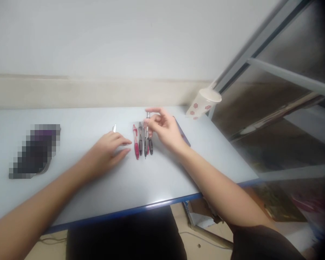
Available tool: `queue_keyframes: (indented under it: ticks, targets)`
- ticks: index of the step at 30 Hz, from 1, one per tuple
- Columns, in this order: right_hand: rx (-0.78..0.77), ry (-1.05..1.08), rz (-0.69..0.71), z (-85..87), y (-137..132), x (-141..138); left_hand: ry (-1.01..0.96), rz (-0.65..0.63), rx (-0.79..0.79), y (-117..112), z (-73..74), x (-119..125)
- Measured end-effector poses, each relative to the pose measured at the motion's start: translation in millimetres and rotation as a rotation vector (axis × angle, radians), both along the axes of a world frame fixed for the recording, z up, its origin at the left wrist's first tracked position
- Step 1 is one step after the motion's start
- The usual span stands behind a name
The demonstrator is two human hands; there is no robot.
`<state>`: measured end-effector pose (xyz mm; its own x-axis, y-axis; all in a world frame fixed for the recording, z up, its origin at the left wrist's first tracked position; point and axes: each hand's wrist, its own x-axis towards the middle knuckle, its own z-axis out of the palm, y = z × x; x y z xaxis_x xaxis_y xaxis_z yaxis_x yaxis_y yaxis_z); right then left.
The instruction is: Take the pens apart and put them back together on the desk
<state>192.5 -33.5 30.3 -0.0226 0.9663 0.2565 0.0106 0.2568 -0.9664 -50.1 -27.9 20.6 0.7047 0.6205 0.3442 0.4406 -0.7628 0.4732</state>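
Red plastic, with a clear middle section, forms the ballpoint pen (pixel 136 142) at the left of the group. We find it lying lengthwise on the white tabletop (pixel 162 184), its darker red grip at the near end. Just to its right lies a grey pen (pixel 140 141) with a dark grip, roughly parallel. Further right we note another dark-gripped pen (pixel 151 147), mostly covered by fingers at its far end. Between these stands out a silver-topped pen (pixel 147 133), glossy along the barrel; a dark grip and fine point continue its line toward the near side, though blur prevents us from confirming they belong to the same pen.

We record the right hand (pixel 162 130) grasping the silver-topped pen between thumb and fingers, forefinger arched over its far end; we cannot tell whether that fingertip presses it. The right forearm enters from the near right, passing over a dark blue flat object (pixel 186 138).

We observe the left hand (pixel 115 148) palm down, left of the red pen, thumb and forefinger parted with nothing between them. A white tip (pixel 114 128) shows beyond its knuckles; contact cannot be determined. Far right, we see a paper cup (pixel 203 104) with red flower prints.
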Motion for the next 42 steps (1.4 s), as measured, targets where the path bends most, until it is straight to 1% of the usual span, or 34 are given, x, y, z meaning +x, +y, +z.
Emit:
queue_keyframes:
  ticks: [3, 6, 8, 11, 15, 20, 23, 26, 30, 32, 35, 37, 39, 40, 42]
  targets:
    - [0.018, 0.014, -0.014, 3.7, 1, 4, 0.107, -0.114, 0.079, -3, -2.8, 2]
    - [-0.006, 0.037, -0.015, 5.7, 2, 4, 0.172, -0.164, 0.093, -4, -6.1, 4]
    - [-0.024, 0.037, -0.028, 4.6, 3, 5, 0.200, -0.149, 0.087, -4, -8.6, 4]
    - [-0.012, 0.040, -0.047, -0.1, 6, 6, 0.207, -0.110, 0.078, -2, -11.5, 3]
    - [0.011, 0.038, -0.051, -4.8, 9, 6, 0.191, -0.122, 0.062, -1, -11.6, 3]
    - [0.014, 0.026, -0.055, -2.6, 7, 6, 0.206, -0.139, 0.067, -2, -10.0, 3]
    - [0.043, 0.035, -0.089, -0.3, 6, 8, 0.216, -0.144, 0.069, -2, -10.4, 3]
    - [0.031, 0.059, -0.118, 0.6, 7, 9, 0.220, -0.142, 0.064, -3, -10.4, 3]
    - [0.033, 0.075, -0.085, -0.1, 9, 11, 0.231, -0.126, 0.063, -1, -9.6, -1]
    - [0.026, 0.096, -0.046, 0.1, 8, 10, 0.213, -0.101, 0.076, 1, -9.6, -4]
    - [-0.023, 0.075, 0.067, 0.8, 5, 4, 0.171, -0.052, 0.132, 6, -8.7, -7]
    - [-0.047, 0.043, 0.147, 0.7, 1, -3, 0.156, 0.025, 0.190, 9, -5.9, -9]
    - [-0.055, 0.041, 0.191, 0.0, -3, -9, 0.145, 0.181, 0.186, 10, -0.9, -10]
    - [-0.063, 0.042, 0.207, -0.4, -5, -12, 0.147, 0.283, 0.136, 10, 2.2, -11]
    - [-0.090, 0.020, 0.242, -1.0, -8, -15, 0.180, 0.471, -0.026, 9, 8.3, -11]
